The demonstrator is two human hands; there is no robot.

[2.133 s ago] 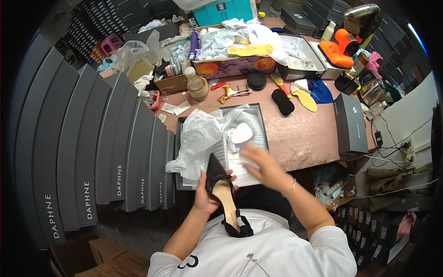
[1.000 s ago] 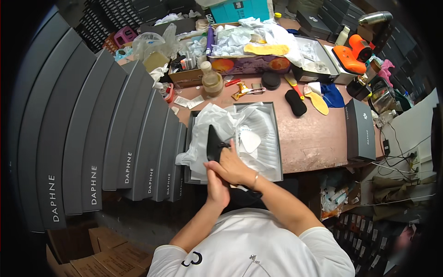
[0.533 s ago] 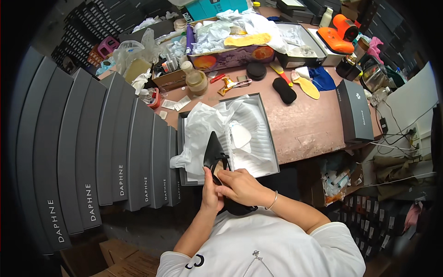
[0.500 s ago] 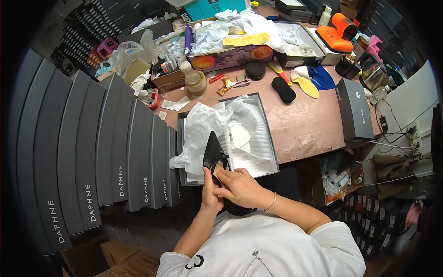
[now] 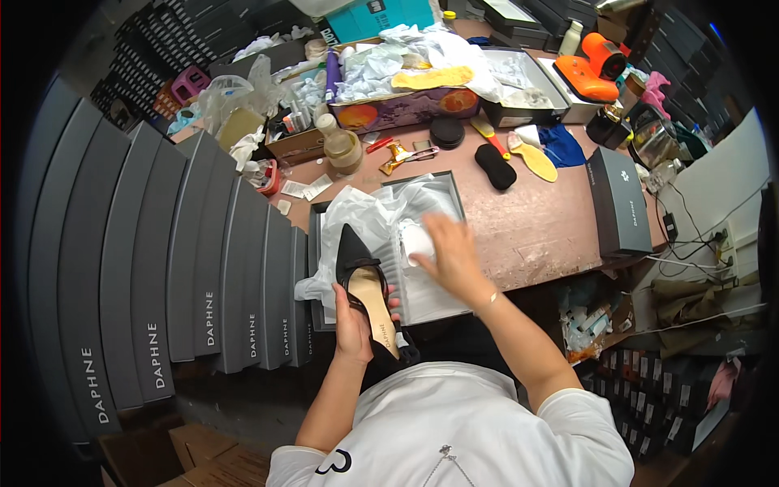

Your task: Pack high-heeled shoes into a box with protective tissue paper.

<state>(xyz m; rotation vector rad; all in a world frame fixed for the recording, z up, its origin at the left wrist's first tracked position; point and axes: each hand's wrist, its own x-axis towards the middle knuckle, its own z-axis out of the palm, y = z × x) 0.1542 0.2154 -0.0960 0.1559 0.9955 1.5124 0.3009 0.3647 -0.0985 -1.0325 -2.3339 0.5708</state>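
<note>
A black pointed-toe shoe (image 5: 370, 297) with a bow and a beige insole is held in my left hand (image 5: 352, 326), its toe pointing away from me. My fingers wrap round its middle from beneath, the thumb on its left side. To the right, my right hand (image 5: 456, 258) hovers over the open grey shoebox (image 5: 312, 272), thumb and fingers apart, slightly blurred, with nothing visible in it. Just beside its fingertips lies a white rounded pad (image 5: 416, 242) on ribbed white wrapping. Crumpled white tissue paper (image 5: 347, 209) fills the box's left part, behind the shoe.
Tall stacks of grey shoeboxes (image 5: 191, 243) stand close on my left. A closed shoebox (image 5: 621, 203) sits at the table's right. Farther back are a glass jar (image 5: 344, 152), a black brush-like pad (image 5: 495, 167), a yellow insole (image 5: 534, 161) and a purple carton (image 5: 406, 112).
My right hand has left the shoe and moved up and right over the box. The shoe has turned so its insole faces up, still in my left hand.
</note>
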